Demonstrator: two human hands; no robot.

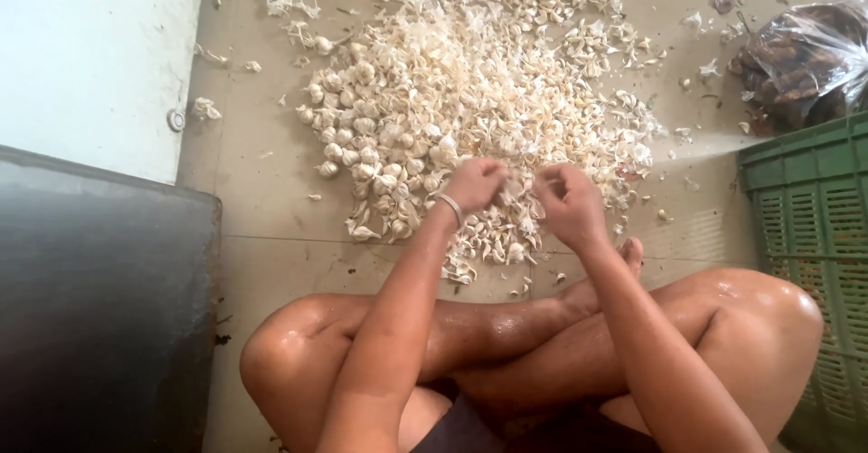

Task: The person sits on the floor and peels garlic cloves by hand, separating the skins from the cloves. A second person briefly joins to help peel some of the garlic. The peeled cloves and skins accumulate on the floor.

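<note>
Garlic heads [362, 136], round and papery white, lie heaped with dry curled skins [542, 82] on the smooth tiled floor [262, 155] in front of my crossed legs. My left hand [475, 184] and right hand [568, 204] are both curled nearly closed, pinching one garlic bulb [520, 189] between them, just above the near edge of the pile. A green slotted crate [814, 227] stands to my right.

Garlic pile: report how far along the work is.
Done: most of the garlic pile on the floor looks like loose split pieces and papery skins, mainly centre and right. In hand: the left hand and right hand pinch a small piece between them. Left: whole bulbs lie along the pile's left edge.
</note>
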